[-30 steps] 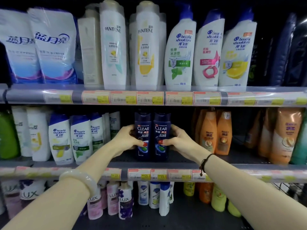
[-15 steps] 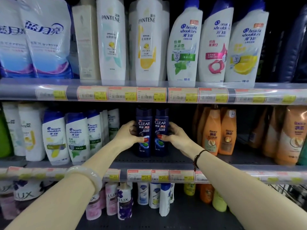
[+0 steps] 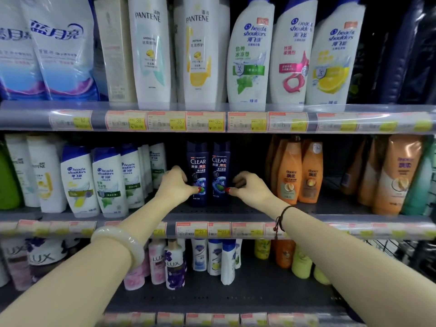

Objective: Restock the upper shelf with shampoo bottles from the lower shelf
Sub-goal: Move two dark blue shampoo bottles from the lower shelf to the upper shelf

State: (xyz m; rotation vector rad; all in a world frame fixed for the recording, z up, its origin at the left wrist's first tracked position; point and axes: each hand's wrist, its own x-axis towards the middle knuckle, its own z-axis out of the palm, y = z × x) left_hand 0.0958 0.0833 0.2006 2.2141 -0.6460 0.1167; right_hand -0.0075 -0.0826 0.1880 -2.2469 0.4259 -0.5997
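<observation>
Dim store shelving (image 3: 212, 214) with price-tag strips (image 3: 205, 121) along edges.

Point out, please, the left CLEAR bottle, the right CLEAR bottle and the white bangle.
left CLEAR bottle (image 3: 197, 161): head view, on its label.
right CLEAR bottle (image 3: 219, 160): head view, on its label.
white bangle (image 3: 122, 241): head view, on its top curve.

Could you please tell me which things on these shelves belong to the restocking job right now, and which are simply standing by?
In the job:
left CLEAR bottle, with the left hand on it
right CLEAR bottle, with the right hand on it

Standing by:
Pantene bottles
orange bottles
Lux bottles
blue-and-white refill pouches
</observation>
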